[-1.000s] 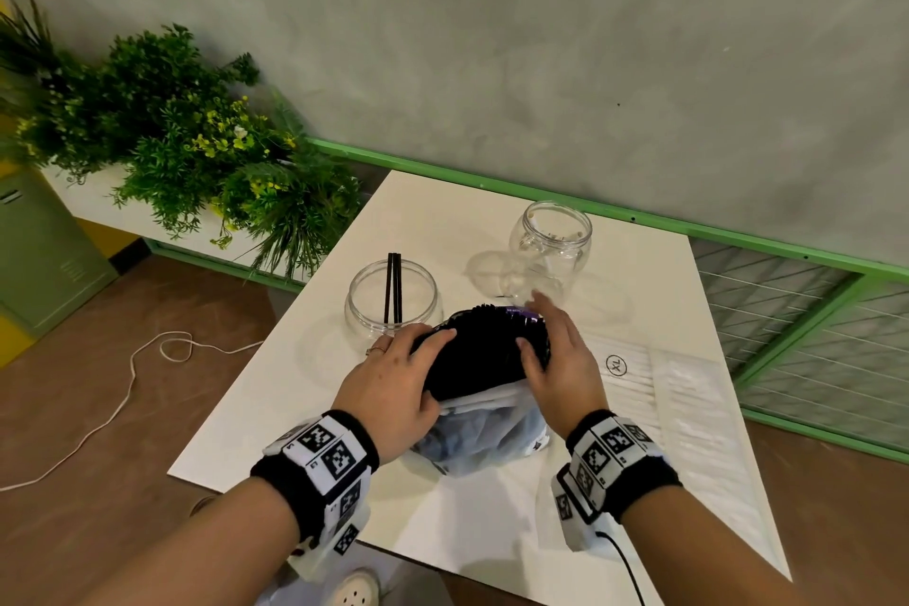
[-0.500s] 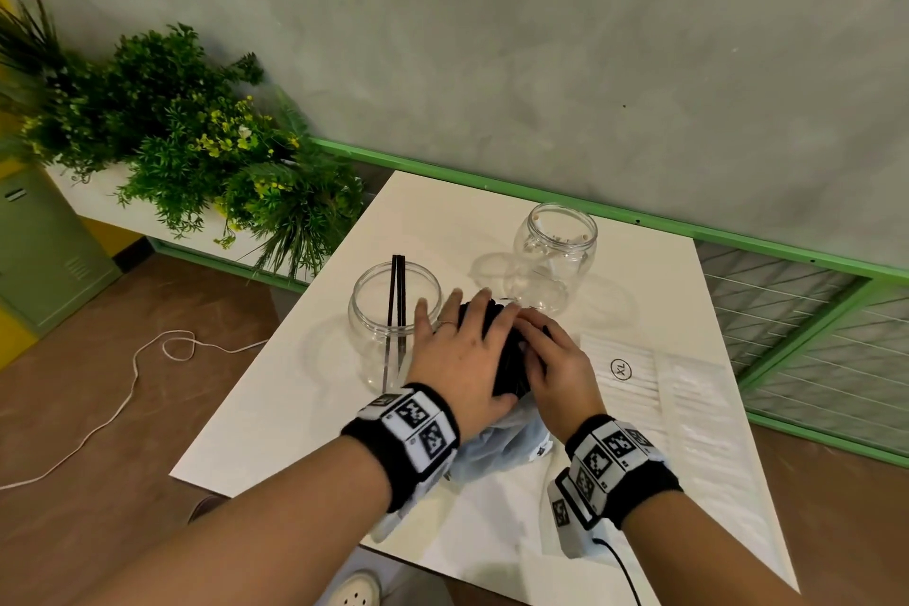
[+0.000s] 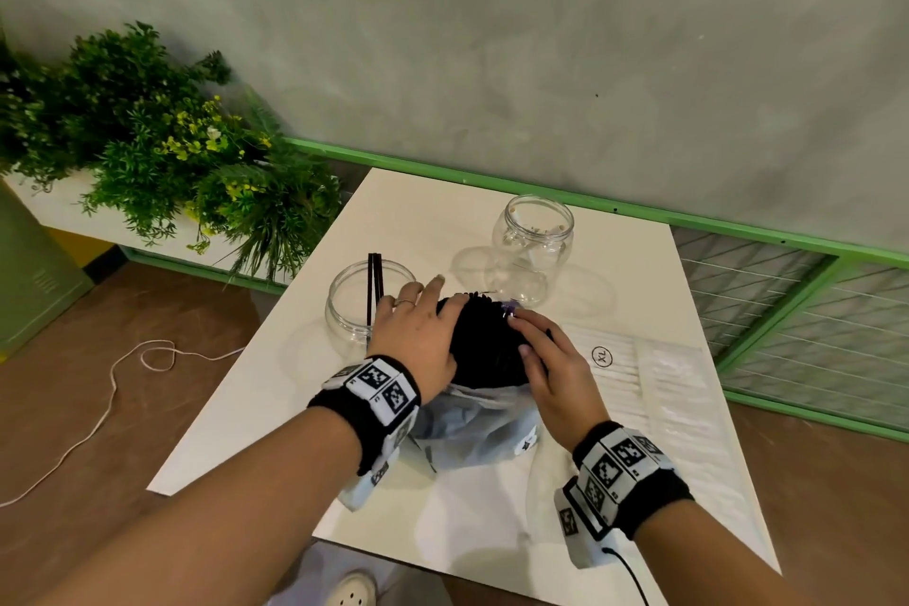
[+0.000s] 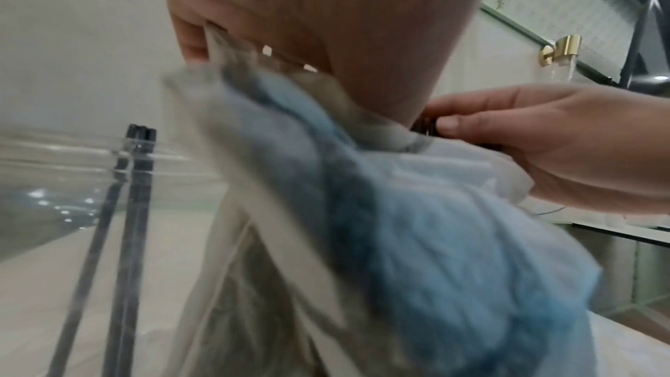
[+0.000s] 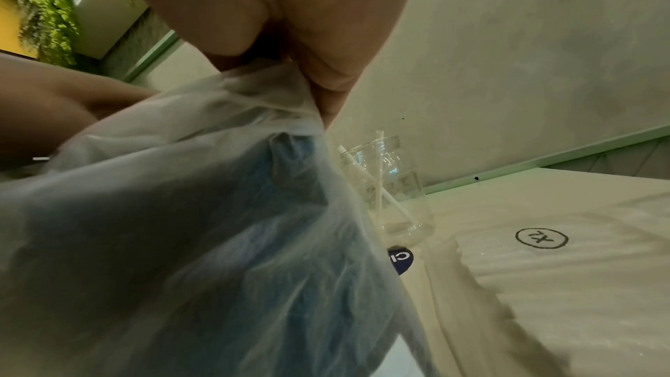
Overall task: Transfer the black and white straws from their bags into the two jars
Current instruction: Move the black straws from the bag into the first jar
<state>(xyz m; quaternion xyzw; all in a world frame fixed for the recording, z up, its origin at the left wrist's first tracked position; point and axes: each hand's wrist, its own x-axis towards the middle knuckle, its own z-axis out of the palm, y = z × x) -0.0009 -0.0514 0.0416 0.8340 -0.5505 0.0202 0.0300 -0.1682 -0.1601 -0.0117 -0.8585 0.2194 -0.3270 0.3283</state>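
While both hands (image 3: 484, 349) clasp it, black straw bundle (image 3: 484, 342) sits between them.

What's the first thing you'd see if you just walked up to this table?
Two hands, the left hand and right hand, grip a fat bundle of black straws poking out of a plastic bag mid-table. Just behind stand two clear jars: the wide jar holds black straws, the taller jar white ones.
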